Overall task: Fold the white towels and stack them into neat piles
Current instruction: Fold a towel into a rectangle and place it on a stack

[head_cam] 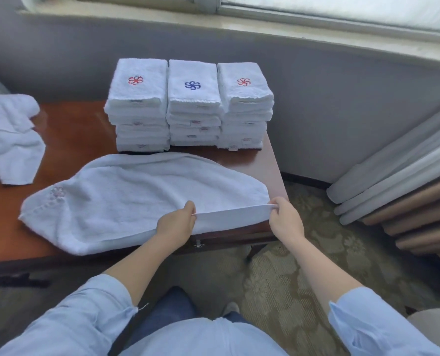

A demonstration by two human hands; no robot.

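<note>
Towel (126, 199), white, one: spread on table (72, 129), long axis left to right. Right short edge pinched taut between my left hand (177, 223) and right hand (285, 218), each clamped on a corner. Remaining length lies leftward of both; left hand nearer; fold probably leftward.

Place: most likely a hotel guest room or similar lodging.
Linen: three stacks of identical white folded towels (193, 109), the top ones bearing the same embroidered pinwheel emblem (192, 85) in red or blue, like house linen.
Furniture: a polished reddish wood surface (80, 132).
Floor: carpet (278, 286) with a floral pattern.
Window side: a long sill (265, 29) under a wide window (342, 6), with heavy layered curtains (398, 181) in grey and brown gathered at the right.
</note>
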